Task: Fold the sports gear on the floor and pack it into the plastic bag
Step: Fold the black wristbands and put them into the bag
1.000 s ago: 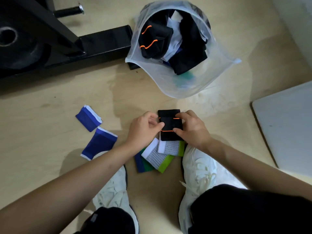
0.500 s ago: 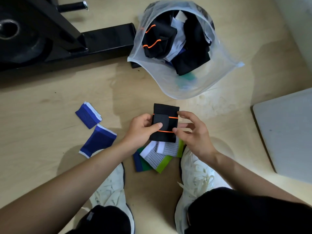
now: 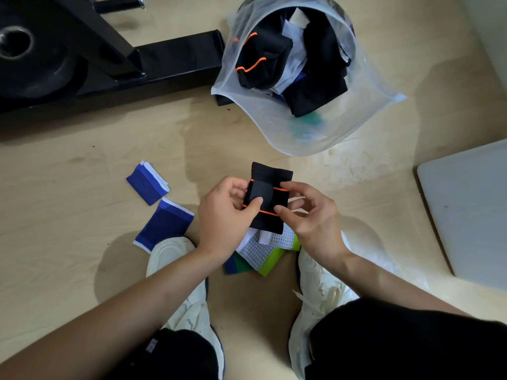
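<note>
A folded black wrist wrap with orange lines [image 3: 270,175] is held a little above the floor. My left hand [image 3: 223,215] grips its left side with the thumb pressed on its front. My right hand [image 3: 310,215] pinches its right edge between thumb and forefinger. Beyond them the clear plastic bag [image 3: 365,111] lies open on the floor with black, white and orange-trimmed gear inside. Two blue wristbands [image 3: 148,182] [image 3: 164,224] lie at the left. A white mesh piece with green and blue edges [image 3: 263,253] lies under the hands.
My white shoes [image 3: 181,275] [image 3: 321,283] flank the mesh pile. A black gym machine base [image 3: 164,64] and a weight plate [image 3: 33,58] fill the far left. A white board [image 3: 472,209] lies at the right on the pale wooden floor.
The black wrap has been lifted off the mesh pile and turned slightly. My right fingers have loosened and spread, pinching only its right edge.
</note>
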The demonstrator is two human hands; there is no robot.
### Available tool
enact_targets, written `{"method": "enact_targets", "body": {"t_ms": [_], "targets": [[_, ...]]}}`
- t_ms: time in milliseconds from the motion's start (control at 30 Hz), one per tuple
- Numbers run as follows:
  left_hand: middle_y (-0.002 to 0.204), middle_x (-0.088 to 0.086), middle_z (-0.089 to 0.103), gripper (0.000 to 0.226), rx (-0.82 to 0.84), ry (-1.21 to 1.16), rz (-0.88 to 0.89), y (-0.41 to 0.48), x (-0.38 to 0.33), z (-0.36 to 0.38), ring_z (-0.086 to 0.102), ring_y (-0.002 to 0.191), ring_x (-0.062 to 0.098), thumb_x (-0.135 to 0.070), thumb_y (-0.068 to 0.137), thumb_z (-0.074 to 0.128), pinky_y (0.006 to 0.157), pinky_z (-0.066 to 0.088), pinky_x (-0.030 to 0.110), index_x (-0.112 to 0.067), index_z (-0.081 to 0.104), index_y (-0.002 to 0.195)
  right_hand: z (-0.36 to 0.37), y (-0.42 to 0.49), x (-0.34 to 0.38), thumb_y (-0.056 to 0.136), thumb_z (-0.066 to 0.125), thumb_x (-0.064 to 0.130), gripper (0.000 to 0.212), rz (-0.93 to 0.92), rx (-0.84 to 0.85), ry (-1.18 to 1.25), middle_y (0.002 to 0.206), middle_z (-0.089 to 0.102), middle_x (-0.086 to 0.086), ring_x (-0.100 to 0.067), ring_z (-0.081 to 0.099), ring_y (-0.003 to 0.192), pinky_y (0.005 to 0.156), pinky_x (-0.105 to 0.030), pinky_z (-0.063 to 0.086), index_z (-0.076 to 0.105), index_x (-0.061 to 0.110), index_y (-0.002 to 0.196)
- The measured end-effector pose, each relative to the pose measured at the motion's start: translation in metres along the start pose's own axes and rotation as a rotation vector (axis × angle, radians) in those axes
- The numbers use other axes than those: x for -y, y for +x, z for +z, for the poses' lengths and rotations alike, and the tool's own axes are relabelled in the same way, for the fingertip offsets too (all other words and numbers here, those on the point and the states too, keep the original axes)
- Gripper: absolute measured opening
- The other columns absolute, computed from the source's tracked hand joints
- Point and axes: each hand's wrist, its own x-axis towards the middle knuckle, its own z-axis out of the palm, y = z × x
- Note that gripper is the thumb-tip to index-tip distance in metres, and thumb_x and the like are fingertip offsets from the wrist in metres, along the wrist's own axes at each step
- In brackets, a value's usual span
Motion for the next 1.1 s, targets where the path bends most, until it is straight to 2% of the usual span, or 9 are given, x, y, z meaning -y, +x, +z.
{"method": "enact_targets", "body": {"t_ms": [133, 233, 300, 467, 567, 700, 800, 967, 1100], "targets": [[0.084, -0.013, 0.062, 0.022, -0.001, 0.135, 0.232, -0.002, -0.002, -0.001, 0.053, 0.064, 0.004, -0.019, 0.078, 0.082, 0.062, 0.054, 0.036, -0.021, 0.069, 0.096, 0.003, 0.0, 0.002, 0.081, 0.077, 0.003, 0.039, 0.005, 0.027, -0.074, 0.083, 0.066, 0.003, -0.011, 0.064, 0.07, 0.076, -0.028, 0.059, 0.07, 0.015, 0.118], [0.086, -0.011, 0.06, 0.021, 0.046, 0.141, 0.357, -0.003, -0.003, -0.002, 0.054, 0.065, 0.002, -0.02, 0.081, 0.08, 0.06, 0.053, 0.032, -0.019, 0.074, 0.101, 0.002, -0.001, 0.001, 0.084, 0.077, 0.005, 0.043, -0.003, 0.058, -0.069, 0.097, 0.075, -0.001, -0.016, 0.072, 0.083, 0.081, -0.031, 0.059, 0.067, 0.012, 0.125], [0.089, -0.008, 0.062, 0.026, 0.083, 0.115, 0.373, -0.004, -0.004, -0.002, 0.057, 0.067, 0.003, -0.023, 0.083, 0.077, 0.061, 0.053, 0.026, -0.018, 0.077, 0.109, 0.0, -0.004, 0.001, 0.085, 0.077, 0.013, 0.044, 0.011, 0.059, -0.055, 0.092, 0.077, -0.005, -0.019, 0.074, 0.087, 0.087, -0.038, 0.058, 0.066, 0.015, 0.127], [0.095, -0.008, 0.06, 0.033, 0.267, -0.024, 0.316, -0.004, -0.005, -0.002, 0.054, 0.07, -0.003, -0.024, 0.092, 0.059, 0.066, 0.038, 0.011, -0.016, 0.076, 0.12, -0.004, -0.009, 0.002, 0.081, 0.079, 0.03, 0.047, 0.074, 0.082, 0.098, 0.094, 0.075, -0.005, -0.026, 0.073, 0.09, 0.09, -0.053, 0.056, 0.067, 0.017, 0.125], [0.102, -0.005, 0.057, 0.033, 0.371, -0.155, 0.194, -0.004, -0.003, -0.002, 0.059, 0.074, 0.002, -0.022, 0.091, 0.061, 0.069, 0.045, 0.014, -0.021, 0.074, 0.122, -0.006, -0.008, 0.003, 0.084, 0.079, 0.011, 0.042, 0.045, 0.093, 0.12, 0.087, 0.073, 0.001, -0.019, 0.073, 0.081, 0.085, -0.046, 0.06, 0.065, 0.01, 0.124], [0.126, -0.003, 0.056, 0.039, 0.465, -0.307, 0.062, -0.007, 0.001, -0.004, 0.065, 0.109, 0.011, -0.012, 0.093, 0.069, 0.092, 0.055, 0.024, -0.032, 0.068, 0.126, -0.006, -0.005, 0.004, 0.087, 0.067, -0.01, 0.035, 0.062, 0.089, 0.225, 0.077, 0.071, 0.005, -0.017, 0.071, 0.073, 0.072, -0.035, 0.061, 0.063, 0.0, 0.12], [0.125, 0.0, 0.065, 0.042, 0.498, -0.378, -0.014, -0.008, 0.001, -0.007, 0.071, 0.103, 0.013, -0.003, 0.093, 0.07, 0.085, 0.057, 0.025, -0.025, 0.067, 0.129, -0.005, -0.003, 0.004, 0.088, 0.068, -0.006, 0.042, 0.069, 0.111, 0.205, 0.084, 0.073, 0.003, -0.02, 0.069, 0.077, 0.076, -0.04, 0.06, 0.06, 0.008, 0.127], [0.1, -0.003, 0.079, 0.046, 0.497, -0.448, -0.075, -0.008, -0.006, -0.014, 0.076, 0.089, 0.014, 0.005, 0.087, 0.074, 0.075, 0.059, 0.022, -0.018, 0.066, 0.127, -0.009, -0.006, 0.003, 0.092, 0.064, -0.002, 0.065, 0.041, 0.21, 0.226, 0.103, 0.072, -0.008, -0.025, 0.07, 0.091, 0.088, -0.042, 0.058, 0.04, 0.026, 0.146], [0.102, -0.015, 0.075, 0.045, 0.455, -0.436, -0.067, -0.007, -0.014, -0.014, 0.076, 0.083, 0.011, 0.002, 0.084, 0.079, 0.071, 0.059, 0.021, -0.02, 0.067, 0.122, -0.006, -0.011, 0.005, 0.091, 0.067, -0.001, 0.051, 0.018, 0.262, 0.219, 0.122, 0.066, -0.006, -0.04, 0.069, 0.095, 0.09, -0.055, 0.056, 0.056, 0.021, 0.136]]}}
